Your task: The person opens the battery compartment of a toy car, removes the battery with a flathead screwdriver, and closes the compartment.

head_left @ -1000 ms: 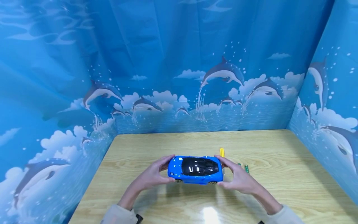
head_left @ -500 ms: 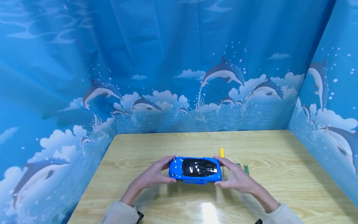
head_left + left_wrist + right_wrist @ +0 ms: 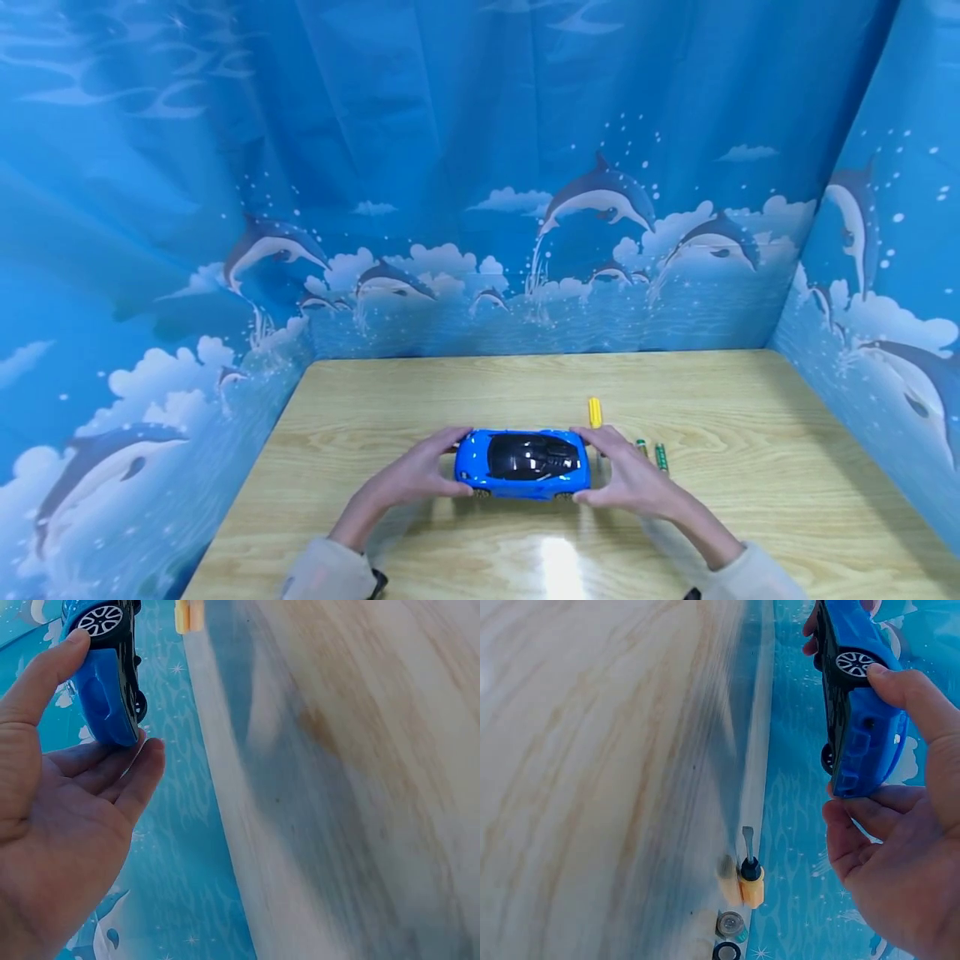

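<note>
A glossy blue toy car (image 3: 523, 465) with a black roof is held level between both hands, above the table in the wrist views. My left hand (image 3: 420, 473) grips its left end, the thumb at a wheel (image 3: 100, 621) and the fingers round the far side. At the other end, my right hand (image 3: 628, 477) grips the car likewise, its thumb pressing by a spoked wheel (image 3: 856, 664). Just beyond the right hand lies a screwdriver (image 3: 595, 412) with a yellow handle; its flat metal blade shows in the right wrist view.
Two green batteries (image 3: 661, 457) lie on the table right of the screwdriver, one partly behind the right hand in the head view. The wood-grain table (image 3: 360, 400) is bordered at the back and sides by a blue dolphin-print curtain (image 3: 450, 167).
Both hands have brought the toy car slightly towards the person and lower in the head view. More of the battery beside the right hand shows now. The grip looks the same.
</note>
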`<state>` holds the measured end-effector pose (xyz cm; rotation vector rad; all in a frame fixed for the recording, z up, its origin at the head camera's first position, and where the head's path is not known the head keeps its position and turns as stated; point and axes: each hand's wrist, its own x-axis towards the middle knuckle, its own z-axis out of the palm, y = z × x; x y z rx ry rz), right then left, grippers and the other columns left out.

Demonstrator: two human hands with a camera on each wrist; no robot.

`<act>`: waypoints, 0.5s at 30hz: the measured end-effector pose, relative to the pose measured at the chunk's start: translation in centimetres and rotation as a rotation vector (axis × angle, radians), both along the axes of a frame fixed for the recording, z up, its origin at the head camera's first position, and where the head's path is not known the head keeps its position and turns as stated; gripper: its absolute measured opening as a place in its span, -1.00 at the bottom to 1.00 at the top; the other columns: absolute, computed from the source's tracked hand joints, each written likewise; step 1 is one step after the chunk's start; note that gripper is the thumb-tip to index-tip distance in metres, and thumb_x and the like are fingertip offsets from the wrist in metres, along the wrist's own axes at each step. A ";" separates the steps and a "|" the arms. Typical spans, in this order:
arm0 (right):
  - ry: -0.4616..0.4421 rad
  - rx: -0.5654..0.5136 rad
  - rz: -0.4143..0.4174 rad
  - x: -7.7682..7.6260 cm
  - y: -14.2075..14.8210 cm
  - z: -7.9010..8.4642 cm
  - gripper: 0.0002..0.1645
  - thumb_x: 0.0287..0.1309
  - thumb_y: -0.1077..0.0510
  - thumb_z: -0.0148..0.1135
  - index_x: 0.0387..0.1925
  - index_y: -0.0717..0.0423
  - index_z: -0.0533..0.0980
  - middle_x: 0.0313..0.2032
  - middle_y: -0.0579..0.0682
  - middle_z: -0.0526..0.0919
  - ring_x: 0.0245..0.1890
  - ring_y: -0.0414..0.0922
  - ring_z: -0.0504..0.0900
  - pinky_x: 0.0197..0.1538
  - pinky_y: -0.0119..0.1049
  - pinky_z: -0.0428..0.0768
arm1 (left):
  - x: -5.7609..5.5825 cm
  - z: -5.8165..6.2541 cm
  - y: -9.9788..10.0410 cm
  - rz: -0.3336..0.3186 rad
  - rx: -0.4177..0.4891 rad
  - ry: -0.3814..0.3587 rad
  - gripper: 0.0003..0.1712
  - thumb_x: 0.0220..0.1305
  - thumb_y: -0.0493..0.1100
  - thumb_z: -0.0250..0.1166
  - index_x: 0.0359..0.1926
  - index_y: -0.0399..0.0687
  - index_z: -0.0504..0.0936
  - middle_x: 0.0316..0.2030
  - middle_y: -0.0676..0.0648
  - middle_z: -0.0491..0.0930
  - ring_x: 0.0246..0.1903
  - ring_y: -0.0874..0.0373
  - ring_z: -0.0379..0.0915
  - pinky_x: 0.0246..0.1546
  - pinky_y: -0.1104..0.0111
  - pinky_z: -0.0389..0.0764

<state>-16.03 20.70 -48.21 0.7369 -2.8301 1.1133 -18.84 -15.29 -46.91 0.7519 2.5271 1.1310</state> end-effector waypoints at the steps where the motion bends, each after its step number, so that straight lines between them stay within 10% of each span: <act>1: -0.007 0.004 -0.002 0.0 0.0 0.0 0.17 -0.15 -0.11 0.67 0.46 0.19 0.35 0.23 0.27 0.53 0.18 0.29 0.53 0.09 0.44 0.59 | 0.0 -0.1 0.0 0.004 -0.020 0.005 0.11 0.11 -0.02 0.60 0.56 -0.25 0.21 0.48 -0.29 0.27 0.40 -0.25 0.28 0.42 -0.15 0.36; 15: -0.051 0.025 0.015 -0.4 -0.3 -1.3 0.18 -0.17 -0.06 0.69 0.44 0.30 0.34 0.14 0.27 0.55 0.08 0.19 0.57 0.04 0.24 0.70 | -0.5 -1.5 0.3 -0.012 -0.082 0.040 0.13 0.06 -0.02 0.62 0.52 -0.33 0.24 0.44 -0.33 0.32 0.39 -0.24 0.27 0.44 -0.14 0.33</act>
